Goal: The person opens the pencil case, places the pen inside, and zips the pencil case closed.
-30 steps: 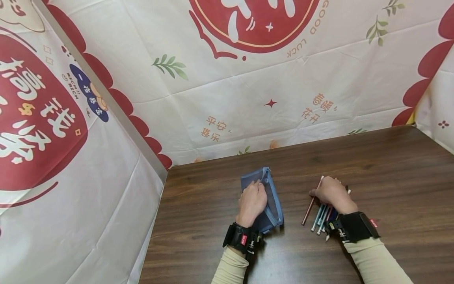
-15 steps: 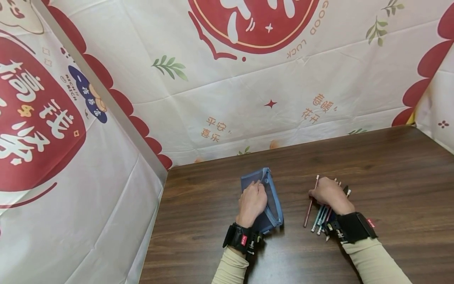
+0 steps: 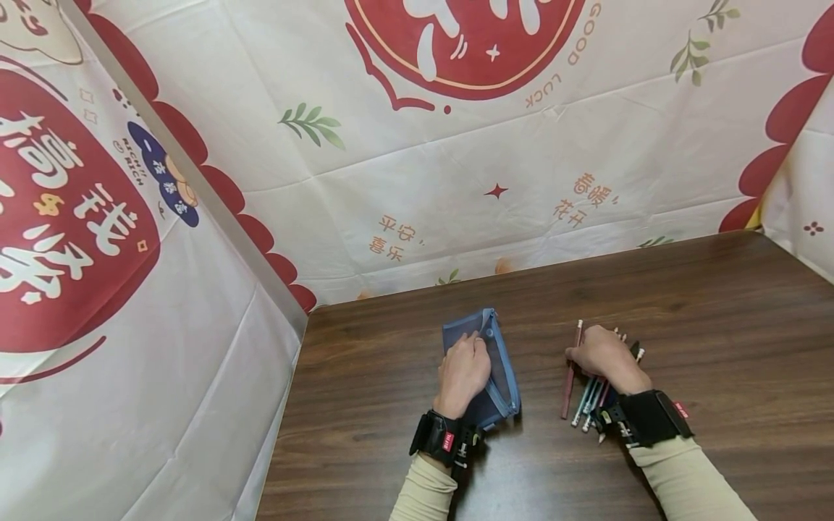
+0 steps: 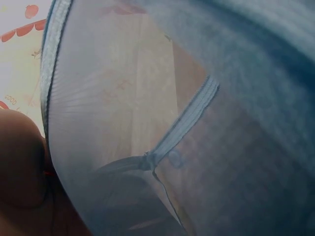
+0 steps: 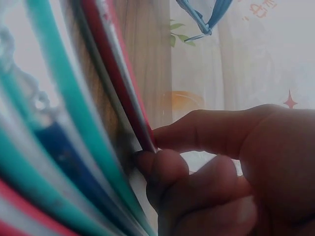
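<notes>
A blue mesh zippered pencil case [image 3: 500, 365] lies on the table, slanted, with its zip along the right side. My left hand [image 3: 464, 369] grips its upper part; in the left wrist view the see-through mesh [image 4: 108, 113] fills most of the picture, and fingers [image 4: 19, 162] sit at its edge. To the right, my right hand [image 3: 606, 353] pinches a red pencil [image 3: 568, 396] between thumb and fingertips, clearly visible in the right wrist view [image 5: 118, 64]. Under and beside that hand lies a bunch of teal, red and dark blue pencils [image 3: 588, 402], partly hidden by the palm.
The brown wooden table [image 3: 365, 383] extends around both hands. Behind it hangs a white printed cloth [image 3: 417, 188], and another cloth panel [image 3: 202, 347] stands along the left edge. Black camera straps [image 3: 654, 418] circle the wrists.
The red pencil has turned more upright in my right hand, its top end swinging left and its lower end slightly right. My left hand and the pencil case have stayed put.
</notes>
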Demonstrator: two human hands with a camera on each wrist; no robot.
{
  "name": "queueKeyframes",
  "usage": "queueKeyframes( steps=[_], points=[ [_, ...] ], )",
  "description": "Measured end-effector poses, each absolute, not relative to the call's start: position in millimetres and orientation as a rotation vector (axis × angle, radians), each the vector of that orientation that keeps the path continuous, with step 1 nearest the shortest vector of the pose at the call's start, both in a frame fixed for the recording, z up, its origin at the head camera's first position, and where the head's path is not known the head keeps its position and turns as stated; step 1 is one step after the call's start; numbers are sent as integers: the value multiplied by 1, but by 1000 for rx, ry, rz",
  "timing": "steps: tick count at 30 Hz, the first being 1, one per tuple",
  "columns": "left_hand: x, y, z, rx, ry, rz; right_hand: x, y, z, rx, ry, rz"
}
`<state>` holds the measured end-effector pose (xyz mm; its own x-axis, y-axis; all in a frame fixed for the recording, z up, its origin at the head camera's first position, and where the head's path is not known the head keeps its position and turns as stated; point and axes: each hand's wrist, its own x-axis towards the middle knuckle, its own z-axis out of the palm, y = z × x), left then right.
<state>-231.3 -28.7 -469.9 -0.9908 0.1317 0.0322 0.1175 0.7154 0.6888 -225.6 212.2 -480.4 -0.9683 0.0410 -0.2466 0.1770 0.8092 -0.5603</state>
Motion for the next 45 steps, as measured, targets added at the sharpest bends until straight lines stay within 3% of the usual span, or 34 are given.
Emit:
queueKeyframes(
  steps=[45],
  points=[
    [-232,-29,-472,220,2924,1133,-229,205,-464,211,2854,-1369]
  ],
)
